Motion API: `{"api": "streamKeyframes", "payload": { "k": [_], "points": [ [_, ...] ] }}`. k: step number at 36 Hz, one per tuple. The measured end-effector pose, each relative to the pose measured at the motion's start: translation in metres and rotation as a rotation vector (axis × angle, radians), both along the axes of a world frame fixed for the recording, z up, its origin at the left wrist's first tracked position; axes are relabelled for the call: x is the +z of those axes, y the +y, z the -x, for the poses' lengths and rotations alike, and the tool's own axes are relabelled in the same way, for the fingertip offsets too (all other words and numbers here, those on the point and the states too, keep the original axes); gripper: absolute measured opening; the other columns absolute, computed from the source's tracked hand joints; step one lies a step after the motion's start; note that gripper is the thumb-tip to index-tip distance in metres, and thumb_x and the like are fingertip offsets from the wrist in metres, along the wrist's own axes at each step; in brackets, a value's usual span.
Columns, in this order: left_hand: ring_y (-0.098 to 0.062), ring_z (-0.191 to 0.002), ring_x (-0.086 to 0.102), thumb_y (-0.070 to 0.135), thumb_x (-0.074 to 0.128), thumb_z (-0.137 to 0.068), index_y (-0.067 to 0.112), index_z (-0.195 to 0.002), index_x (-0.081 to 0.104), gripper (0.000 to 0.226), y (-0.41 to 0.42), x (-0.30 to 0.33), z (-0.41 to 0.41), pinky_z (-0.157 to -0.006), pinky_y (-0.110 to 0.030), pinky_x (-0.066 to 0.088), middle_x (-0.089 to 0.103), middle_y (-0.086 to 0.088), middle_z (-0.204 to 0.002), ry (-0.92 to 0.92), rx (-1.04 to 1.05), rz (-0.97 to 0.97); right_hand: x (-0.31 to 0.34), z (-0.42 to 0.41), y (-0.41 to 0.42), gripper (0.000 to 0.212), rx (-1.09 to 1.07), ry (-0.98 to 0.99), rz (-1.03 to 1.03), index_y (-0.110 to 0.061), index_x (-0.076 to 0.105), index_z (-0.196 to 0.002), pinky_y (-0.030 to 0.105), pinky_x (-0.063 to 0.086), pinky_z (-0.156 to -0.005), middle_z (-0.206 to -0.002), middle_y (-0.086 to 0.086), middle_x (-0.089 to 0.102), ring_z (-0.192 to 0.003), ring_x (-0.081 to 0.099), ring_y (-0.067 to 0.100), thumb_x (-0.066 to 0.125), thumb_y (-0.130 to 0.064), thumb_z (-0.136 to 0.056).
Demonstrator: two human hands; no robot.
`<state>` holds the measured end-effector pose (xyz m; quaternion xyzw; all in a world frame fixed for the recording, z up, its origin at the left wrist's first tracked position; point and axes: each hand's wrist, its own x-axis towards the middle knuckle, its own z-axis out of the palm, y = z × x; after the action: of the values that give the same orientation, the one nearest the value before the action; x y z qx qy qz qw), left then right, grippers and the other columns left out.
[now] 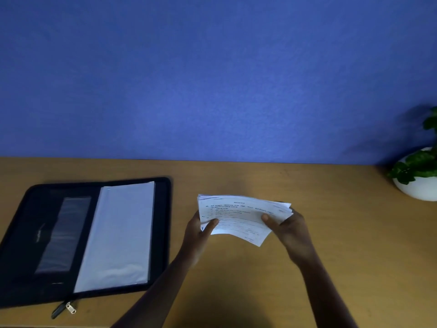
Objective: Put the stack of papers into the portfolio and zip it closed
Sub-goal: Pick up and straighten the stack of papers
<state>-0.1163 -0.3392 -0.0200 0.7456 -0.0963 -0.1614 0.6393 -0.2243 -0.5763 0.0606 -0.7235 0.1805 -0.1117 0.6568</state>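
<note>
Above the desk your left hand and right hand pinch the stack of papers; the open portfolio awaits filling and zipping.

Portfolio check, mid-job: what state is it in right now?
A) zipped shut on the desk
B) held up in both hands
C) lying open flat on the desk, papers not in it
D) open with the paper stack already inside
C: the portfolio lies open on the desk, while the papers are held off to its right between the left hand and right hand.
</note>
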Motion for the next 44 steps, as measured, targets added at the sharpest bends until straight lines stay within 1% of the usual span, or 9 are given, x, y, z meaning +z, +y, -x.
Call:
{"api": "streamKeyframes", "payload": {
  "k": [4,9,12,18,24,30,33,37,44],
  "points": [
    [-0.007,-0.115,0.069,0.038,0.070,-0.097,0.038,-0.128,0.063,0.032,0.001,-0.002,0.000,-0.089,-0.015,0.054,0.074,0.013,-0.122,0.001,-0.011,0.013,0.064,-0.023,-0.017,0.033,0.203,-0.054,0.369,-0.030,0.076,-0.118,0.015,0.058,-0.075,-0.117,-0.014,0.077,-0.102,0.075,0.009,0.085,-0.012,-0.092],
    [-0.005,-0.113,0.070,0.040,0.069,-0.096,0.040,-0.127,0.063,0.032,0.000,-0.004,-0.001,-0.087,-0.013,0.053,0.074,0.015,-0.121,-0.004,-0.007,-0.008,0.117,-0.056,0.011,0.061,0.429,-0.002,1.076,-0.046,0.054,-0.142,0.028,0.059,-0.085,-0.128,-0.026,0.069,-0.108,0.064,-0.007,0.080,-0.046,-0.087],
    [-0.003,-0.111,0.070,0.039,0.069,-0.095,0.040,-0.128,0.063,0.033,0.001,-0.005,0.000,-0.084,-0.011,0.052,0.074,0.016,-0.120,0.002,-0.010,-0.017,0.111,-0.074,0.039,0.081,0.581,0.020,1.293,-0.031,0.045,-0.154,0.042,0.059,-0.093,-0.139,-0.008,0.067,-0.120,0.066,0.018,0.082,-0.054,-0.085],
    [-0.006,-0.109,0.071,0.036,0.069,-0.096,0.040,-0.125,0.063,0.030,0.002,-0.001,0.000,-0.083,-0.015,0.054,0.075,0.015,-0.117,0.023,-0.018,-0.014,0.077,-0.083,0.054,0.027,0.495,0.021,1.445,-0.028,0.062,-0.114,0.027,0.051,-0.053,-0.092,-0.009,0.077,-0.070,0.071,0.014,0.079,-0.029,-0.092],
    [-0.007,-0.106,0.071,0.038,0.075,-0.091,0.037,-0.121,0.067,0.031,0.009,-0.003,-0.002,-0.084,-0.021,0.057,0.076,0.012,-0.114,0.033,-0.043,-0.032,0.078,-0.077,0.044,0.017,0.364,0.036,1.386,-0.032,0.064,-0.093,0.025,0.042,-0.053,-0.081,-0.013,0.073,-0.063,0.067,0.015,0.075,-0.019,-0.089],
    [-0.012,-0.091,0.076,0.038,0.087,-0.079,0.030,-0.101,0.073,0.027,0.043,-0.008,-0.015,-0.075,-0.028,0.061,0.080,0.003,-0.098,0.112,0.041,-0.036,0.097,-0.057,-0.008,0.010,0.176,0.060,1.004,-0.038,0.062,-0.098,0.021,0.040,-0.054,-0.069,-0.021,0.062,-0.062,0.057,0.002,0.068,-0.040,-0.090],
    [-0.019,-0.102,0.075,0.042,0.091,-0.073,0.025,-0.098,0.075,0.034,0.056,-0.003,-0.018,-0.083,-0.032,0.057,0.080,-0.004,-0.105,0.218,0.088,0.097,0.093,-0.045,-0.032,0.013,0.091,0.060,0.751,-0.036,0.068,-0.096,0.016,0.048,-0.057,-0.084,-0.023,0.071,-0.071,0.066,0.000,0.071,-0.044,-0.087],
    [-0.020,-0.116,0.071,0.039,0.087,-0.080,0.027,-0.122,0.071,0.047,0.050,0.012,-0.020,-0.088,-0.031,0.059,0.074,-0.003,-0.126,0.268,-0.042,0.214,0.061,-0.029,-0.042,0.009,0.015,0.059,0.441,-0.041,0.078,-0.099,0.014,0.054,-0.053,-0.087,-0.018,0.081,-0.071,0.076,0.001,0.080,-0.037,-0.091],
    [-0.012,-0.105,0.075,0.029,0.082,-0.083,0.040,-0.107,0.075,0.027,0.040,0.024,-0.024,-0.083,-0.025,0.060,0.078,0.008,-0.114,0.177,0.049,0.102,-0.020,-0.007,-0.032,0.021,-0.100,0.091,0.048,-0.028,0.083,-0.110,0.026,0.065,-0.072,-0.107,-0.002,0.085,-0.097,0.082,0.021,0.082,-0.014,-0.094]
  ]
}}
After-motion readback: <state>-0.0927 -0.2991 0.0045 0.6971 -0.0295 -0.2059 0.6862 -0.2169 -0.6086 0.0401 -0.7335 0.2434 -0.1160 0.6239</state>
